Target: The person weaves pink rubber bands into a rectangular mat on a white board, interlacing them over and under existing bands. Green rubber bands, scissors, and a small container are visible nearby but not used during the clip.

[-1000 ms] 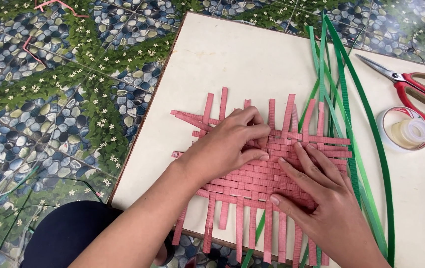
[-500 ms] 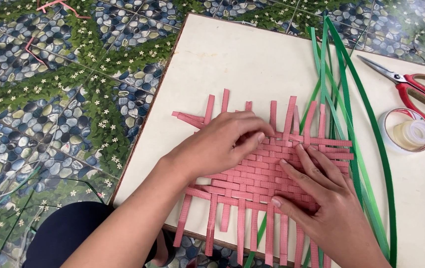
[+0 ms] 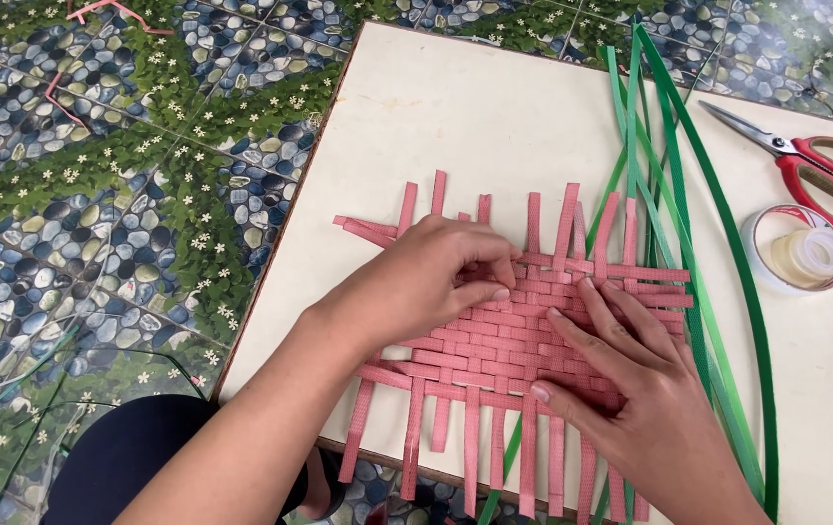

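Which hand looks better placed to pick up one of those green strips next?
Probably the right hand. It lies flat on the pink woven mat, its fingers close beside the green strips. The left hand presses the mat's far side, further from them.

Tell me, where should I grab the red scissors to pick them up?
Grab the red scissors by the red handle loops at the right edge of the board, coming in from the right. The loops are rounded and made for fingers, while the pointed metal blades aim left, toward the green strips, so that end is best left alone. Nothing lies on top of the handles.
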